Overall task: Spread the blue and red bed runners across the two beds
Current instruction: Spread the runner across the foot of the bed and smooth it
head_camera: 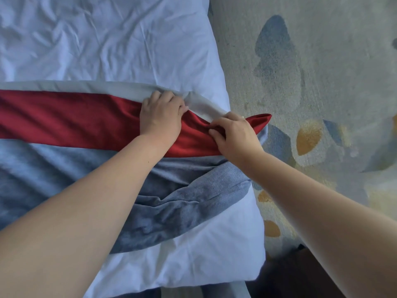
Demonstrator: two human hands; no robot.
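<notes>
Grips the grey far hem of the smooth red fabric bed runner (86,121) with the left hand (161,117), pinches its bunched end at the white bed's (107,39) right edge with the right hand (234,134), touching the crumpled blue woven bed runner (182,201); looks light, limp, slippery, likely best taken by end corners.

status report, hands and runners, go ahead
Left grip holds red runner at its far edge, right grip pinches its end at the bed edge. Blue runner bunched at that end. Nothing blocking.
</notes>
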